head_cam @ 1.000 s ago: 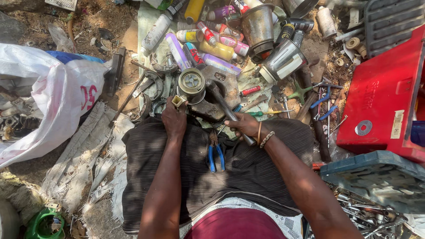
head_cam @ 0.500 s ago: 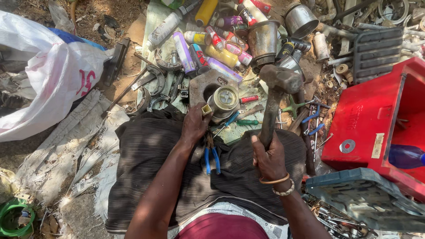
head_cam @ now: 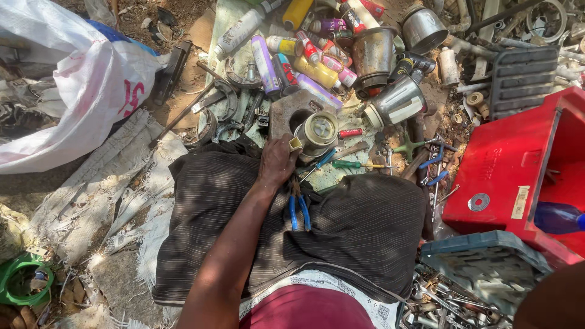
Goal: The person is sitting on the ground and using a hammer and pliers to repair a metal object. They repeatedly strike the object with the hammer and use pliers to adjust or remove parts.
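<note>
An outdoor scrap-sorting yard on bare dirt ground (head_cam: 183, 79): heaped empty spray cans (head_cam: 286, 61), dented steel vessels (head_cam: 373, 56), loose metal bolts (head_cam: 445, 301), a red plastic crate (head_cam: 518, 164)

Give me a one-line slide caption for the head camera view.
Left hand steadies a round metal part on a grey metal block, blue-handled pliers on the striped cloth lap, amid spray cans.
</note>
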